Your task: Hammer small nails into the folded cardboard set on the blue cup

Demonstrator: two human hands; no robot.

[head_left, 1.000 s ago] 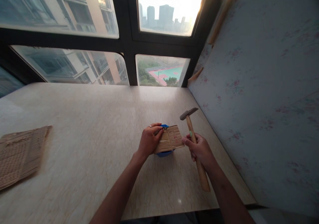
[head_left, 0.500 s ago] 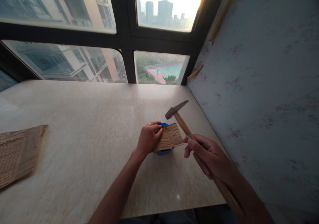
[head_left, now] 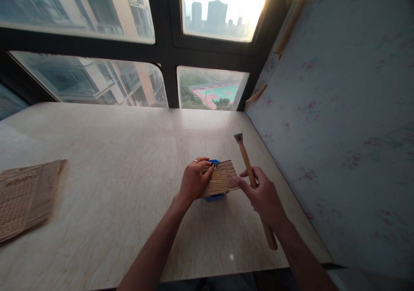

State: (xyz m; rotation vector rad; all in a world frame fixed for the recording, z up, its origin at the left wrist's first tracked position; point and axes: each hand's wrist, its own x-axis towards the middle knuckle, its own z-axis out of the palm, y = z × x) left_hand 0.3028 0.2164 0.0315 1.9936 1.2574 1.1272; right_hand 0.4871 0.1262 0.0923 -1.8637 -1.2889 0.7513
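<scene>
A: What sits at the middle of it?

B: A small piece of corrugated cardboard (head_left: 220, 179), lying on top of a blue object (head_left: 213, 197) that shows only as a rim behind it and a curved edge below it. Both are on the marble-patterned table (head_left: 113, 161), toward its right side and nearer the front edge than the window.

A: And the hands?

B: The left hand (head_left: 194, 181) rests on the cardboard's left end, thumb and fingers pinched together at its top edge. There seems to be something small and dark between the fingertips, but it is too small to make out. A ring shows on one finger.

A: The right?

B: The right hand (head_left: 263, 194) is closed around the wooden handle of a hammer (head_left: 247, 164), gripping it about midway. The handle's end sticks out below the wrist, and the metal head points up and away, raised above the table just right of the cardboard. The index finger stretches toward the cardboard's right edge; I cannot tell whether it touches.

A: What lies farther out?

B: A larger sheet of cardboard (head_left: 26, 196) lies flat at the table's left edge, well apart from the hands. Behind the table is a dark-framed window (head_left: 164, 54), and on the right a wall with pale flowered covering (head_left: 339, 110).
</scene>
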